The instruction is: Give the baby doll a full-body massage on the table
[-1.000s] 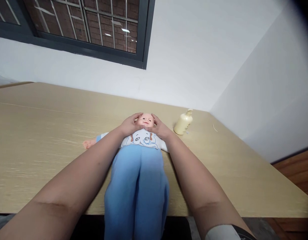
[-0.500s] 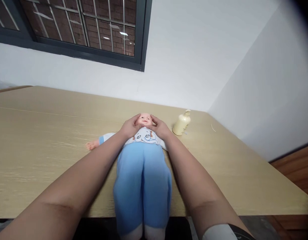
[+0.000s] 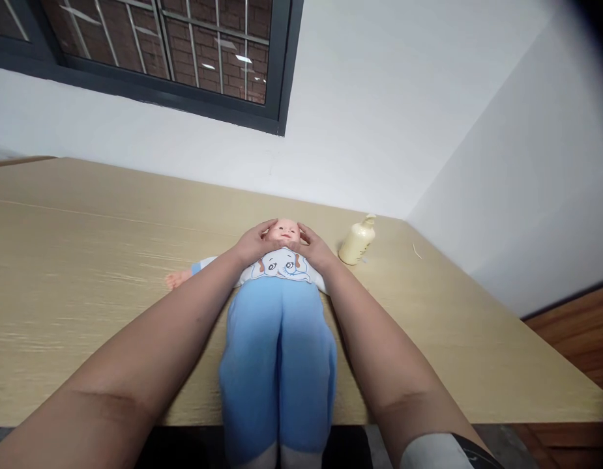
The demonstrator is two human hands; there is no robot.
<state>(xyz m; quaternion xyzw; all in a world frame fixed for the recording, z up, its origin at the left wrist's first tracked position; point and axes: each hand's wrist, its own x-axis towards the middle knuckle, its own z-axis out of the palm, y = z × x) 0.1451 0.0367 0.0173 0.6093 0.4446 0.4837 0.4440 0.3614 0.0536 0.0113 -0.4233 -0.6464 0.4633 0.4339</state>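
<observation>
A baby doll (image 3: 281, 326) in blue trousers and a white top with an elephant face lies on its back, its legs reaching over the table's near edge. My left hand (image 3: 255, 247) is cupped round one side of the doll's head, thumb under the chin. On the other side, my right hand (image 3: 317, 249) curves round the cheek in the same way, and the two thumbs nearly meet at the neck. Between them the doll's face shows. One doll arm sticks out beyond my left forearm; the other is mostly hidden by my right forearm.
A cream pump bottle (image 3: 356, 244) stands on the wooden table (image 3: 100, 273), right of the doll's head. Farther right lies a thin pale strand (image 3: 416, 251). White walls and a dark-framed barred window (image 3: 184, 101) rise behind the table.
Both hands stay round the doll's head, with the left hand's fingers and thumb shifted slightly. The head appears tilted a little differently. The camera view has moved slightly.
</observation>
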